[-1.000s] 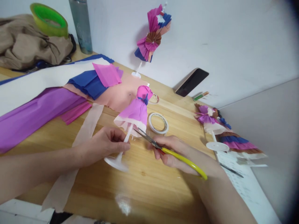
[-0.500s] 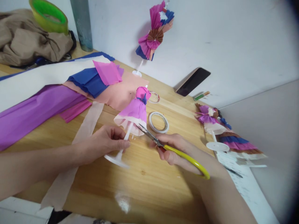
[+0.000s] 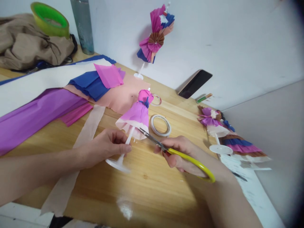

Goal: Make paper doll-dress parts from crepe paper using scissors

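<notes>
My left hand (image 3: 110, 145) pinches the white stem of a miniature dress stand (image 3: 129, 137), which leans to the right with its round base tilted near the table. On the stand is a small paper dress (image 3: 137, 115) with a pink bodice, a blue waist tie and a purple skirt edged in white. My right hand (image 3: 179, 152) is closed round yellow-handled scissors (image 3: 190, 160). Their blades lie at the white hem on the skirt's lower right and look nearly closed. A roll of double-sided tape (image 3: 161, 125) lies just beyond the blades.
Pink, blue, purple, white and peach crepe paper (image 3: 90, 84) covers the left side. A pale paper strip (image 3: 89, 126) runs under my left forearm. A phone (image 3: 196, 84) leans on the wall. Other dressed stands are at the back (image 3: 154, 44) and right (image 3: 244, 145).
The scissor blades have moved slightly left along the white hem and look closer together. The left hand keeps its hold on the stem. The whole view has shifted a little.
</notes>
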`<act>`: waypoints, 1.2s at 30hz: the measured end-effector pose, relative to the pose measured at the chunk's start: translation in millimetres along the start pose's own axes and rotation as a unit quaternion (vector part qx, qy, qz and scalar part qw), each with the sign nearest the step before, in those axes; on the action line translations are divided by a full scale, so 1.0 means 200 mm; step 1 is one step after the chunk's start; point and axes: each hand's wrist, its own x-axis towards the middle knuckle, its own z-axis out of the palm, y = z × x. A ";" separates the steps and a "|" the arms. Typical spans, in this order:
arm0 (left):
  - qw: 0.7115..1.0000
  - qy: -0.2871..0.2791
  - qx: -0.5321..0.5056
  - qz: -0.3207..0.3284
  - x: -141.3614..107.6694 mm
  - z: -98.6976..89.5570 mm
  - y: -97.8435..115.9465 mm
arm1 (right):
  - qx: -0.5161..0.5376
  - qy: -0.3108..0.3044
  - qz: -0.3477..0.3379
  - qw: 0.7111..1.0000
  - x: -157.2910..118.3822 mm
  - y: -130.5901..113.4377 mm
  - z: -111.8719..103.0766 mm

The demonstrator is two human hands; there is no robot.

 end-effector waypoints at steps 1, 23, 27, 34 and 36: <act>1.000 0.001 0.002 -0.001 0.00 0.00 0.00 | 0.011 0.000 0.014 1.000 0.00 0.00 0.00; 0.997 -0.036 -0.069 0.022 0.00 -0.02 -0.02 | -0.241 -0.066 0.011 0.968 0.00 -0.02 -0.02; 0.996 -0.029 -0.076 0.034 0.00 -0.02 -0.04 | -0.341 0.009 0.058 0.938 -0.01 -0.01 0.01; 0.997 -0.016 -0.031 0.066 0.01 -0.03 -0.03 | -0.425 0.085 0.094 0.896 0.06 0.08 0.07; 0.996 -0.015 -0.011 0.084 0.01 -0.03 -0.01 | -0.429 0.119 0.102 0.890 0.09 0.11 0.10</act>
